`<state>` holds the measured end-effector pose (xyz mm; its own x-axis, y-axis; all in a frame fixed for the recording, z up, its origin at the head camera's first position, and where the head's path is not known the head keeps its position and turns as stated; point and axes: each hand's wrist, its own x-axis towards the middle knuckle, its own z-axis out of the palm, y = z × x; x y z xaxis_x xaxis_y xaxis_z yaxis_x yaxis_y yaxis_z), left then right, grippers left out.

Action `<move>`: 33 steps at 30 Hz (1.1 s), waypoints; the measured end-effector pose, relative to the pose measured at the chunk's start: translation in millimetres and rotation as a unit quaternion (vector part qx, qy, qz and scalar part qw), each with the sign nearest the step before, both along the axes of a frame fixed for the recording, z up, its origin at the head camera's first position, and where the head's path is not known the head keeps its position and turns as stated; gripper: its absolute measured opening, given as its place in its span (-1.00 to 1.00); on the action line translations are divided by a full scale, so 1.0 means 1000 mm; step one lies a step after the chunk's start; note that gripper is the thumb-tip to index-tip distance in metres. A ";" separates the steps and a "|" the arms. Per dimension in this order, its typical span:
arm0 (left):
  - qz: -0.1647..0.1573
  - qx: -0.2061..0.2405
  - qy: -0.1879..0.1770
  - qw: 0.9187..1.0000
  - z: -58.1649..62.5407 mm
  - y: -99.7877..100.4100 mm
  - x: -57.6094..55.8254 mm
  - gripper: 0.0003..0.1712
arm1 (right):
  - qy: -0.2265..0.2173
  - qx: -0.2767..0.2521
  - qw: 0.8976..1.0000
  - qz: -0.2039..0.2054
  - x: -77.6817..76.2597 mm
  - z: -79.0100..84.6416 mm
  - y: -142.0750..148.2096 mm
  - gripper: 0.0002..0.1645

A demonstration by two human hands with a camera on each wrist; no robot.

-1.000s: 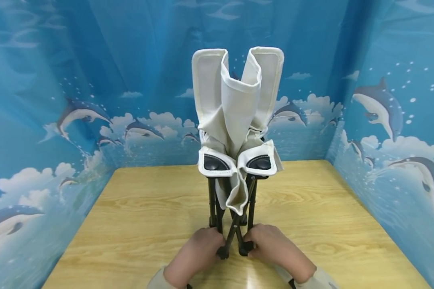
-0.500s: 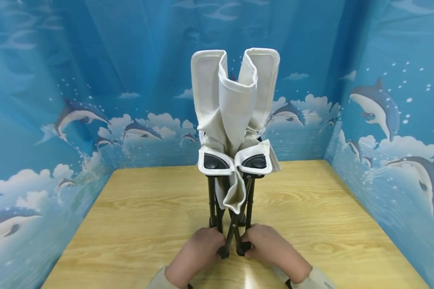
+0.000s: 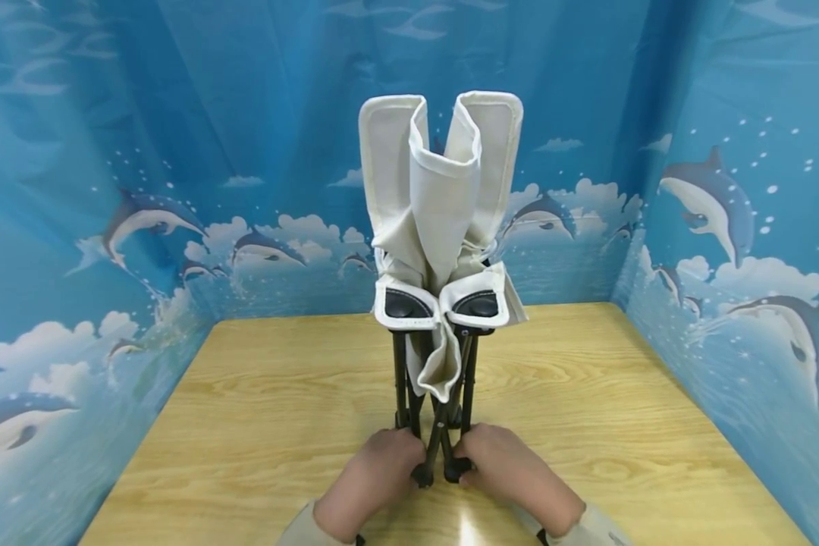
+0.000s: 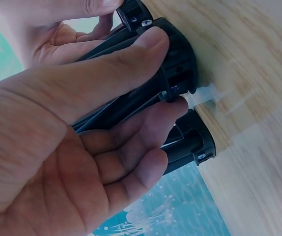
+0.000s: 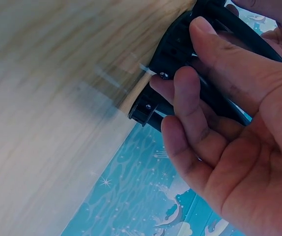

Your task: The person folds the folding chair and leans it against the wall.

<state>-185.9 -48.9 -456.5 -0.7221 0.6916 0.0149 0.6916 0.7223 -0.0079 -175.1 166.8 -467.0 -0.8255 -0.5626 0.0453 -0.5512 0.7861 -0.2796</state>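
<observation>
A folding camp chair (image 3: 444, 212) with white fabric and black legs stands upright on the table, partly folded together, its seat creased into a deep fold. My left hand (image 3: 382, 470) grips the near left leg low down, right above its foot. In the left wrist view, the thumb presses on a black plastic foot (image 4: 183, 61) and the fingers curl beneath it. On the other side, my right hand (image 3: 508, 466) holds the near right leg close to the tabletop. The right wrist view has thumb and fingers pinching that leg's black foot (image 5: 173, 49).
A wooden table (image 3: 273, 379) carries the chair. Blue curtains (image 3: 259, 152) printed with dolphins and clouds hang behind it and along both sides. Another black foot (image 4: 197, 140) stands just beyond the left hand's fingers.
The right hand has shifted slightly left, bringing the right legs nearer to the left ones. The chair's fabric has narrowed a little and its right half has moved left.
</observation>
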 end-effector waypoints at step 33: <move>0.006 0.043 -0.012 0.999 0.000 0.000 -0.008 -0.62 | -0.008 -0.008 1.000 -0.024 -0.005 0.000 -0.003 -0.81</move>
